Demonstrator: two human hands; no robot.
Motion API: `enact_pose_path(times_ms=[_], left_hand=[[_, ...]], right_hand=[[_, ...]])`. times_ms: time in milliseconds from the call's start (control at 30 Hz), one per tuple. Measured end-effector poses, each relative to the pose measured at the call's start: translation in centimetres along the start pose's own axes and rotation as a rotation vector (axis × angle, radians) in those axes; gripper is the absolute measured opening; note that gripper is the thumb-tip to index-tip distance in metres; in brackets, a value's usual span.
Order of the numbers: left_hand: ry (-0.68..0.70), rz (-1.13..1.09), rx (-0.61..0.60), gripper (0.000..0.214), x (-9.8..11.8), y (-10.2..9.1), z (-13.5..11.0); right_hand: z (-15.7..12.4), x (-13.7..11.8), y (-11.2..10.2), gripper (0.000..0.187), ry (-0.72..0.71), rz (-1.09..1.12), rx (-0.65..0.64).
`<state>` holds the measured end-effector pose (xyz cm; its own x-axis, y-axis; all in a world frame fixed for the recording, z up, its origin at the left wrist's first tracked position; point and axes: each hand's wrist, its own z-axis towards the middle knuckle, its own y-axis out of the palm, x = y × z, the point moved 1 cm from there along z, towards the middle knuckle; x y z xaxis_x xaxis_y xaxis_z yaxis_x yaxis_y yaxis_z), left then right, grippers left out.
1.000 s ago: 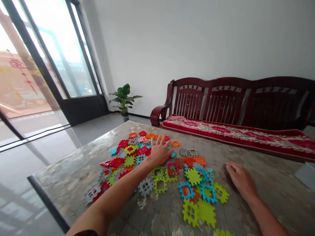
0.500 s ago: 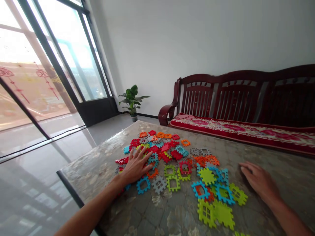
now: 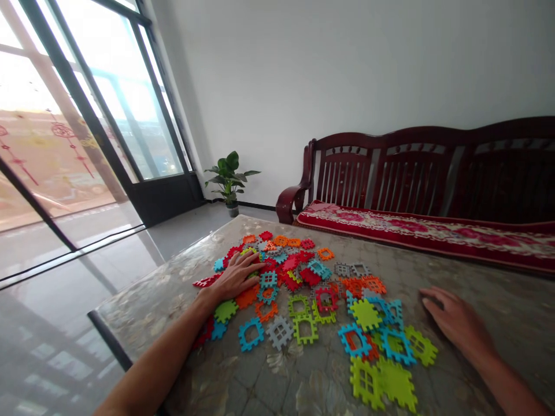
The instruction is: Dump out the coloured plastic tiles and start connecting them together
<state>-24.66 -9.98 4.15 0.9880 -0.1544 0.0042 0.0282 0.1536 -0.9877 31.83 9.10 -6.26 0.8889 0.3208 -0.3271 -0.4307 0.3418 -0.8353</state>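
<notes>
Several flat plastic interlocking tiles (image 3: 312, 292) in red, orange, blue, green and grey lie scattered over a patterned table (image 3: 173, 271). My left hand (image 3: 236, 275) rests palm down on the left part of the pile, fingers stretched out over red and green tiles. My right hand (image 3: 457, 320) lies flat on the bare tabletop to the right of the tiles, fingers loosely extended, touching no tile. Two large green tiles (image 3: 381, 381) sit nearest me.
A dark wooden bench (image 3: 411, 173) with a red patterned cushion (image 3: 433, 231) stands behind the table. A potted plant (image 3: 229, 179) sits on the floor by the wall. Tall glass doors (image 3: 87, 133) fill the left side. The table's near left corner (image 3: 93, 316) drops to the floor.
My left hand has swept from the far middle of the pile to its left side, shifting tiles leftward. My right hand has stayed flat on the table.
</notes>
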Motion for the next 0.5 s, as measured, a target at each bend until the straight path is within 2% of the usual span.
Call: enact_pose_path(times_ms=[133,233,367,500], left_hand=[[-0.001,0.008,0.014,0.050,-1.2,-0.3,0.6],[-0.042,0.006,0.028,0.051,-0.7,-0.5,0.9],[-0.023,-0.034,0.031,0.054,2.7,-0.6,0.4],[0.106,-0.043,-0.035,0.062,6.9,-0.4,-0.5]], right_hand=[[0.1,-0.1,-0.1,0.044,-0.009,0.003,0.000],[0.0,-0.3,-0.3,0.043,0.010,-0.002,-0.005],[-0.1,-0.8,-0.7,0.044,0.042,-0.011,-0.011],[-0.1,-1.1,-0.9,0.046,0.030,-0.005,-0.010]])
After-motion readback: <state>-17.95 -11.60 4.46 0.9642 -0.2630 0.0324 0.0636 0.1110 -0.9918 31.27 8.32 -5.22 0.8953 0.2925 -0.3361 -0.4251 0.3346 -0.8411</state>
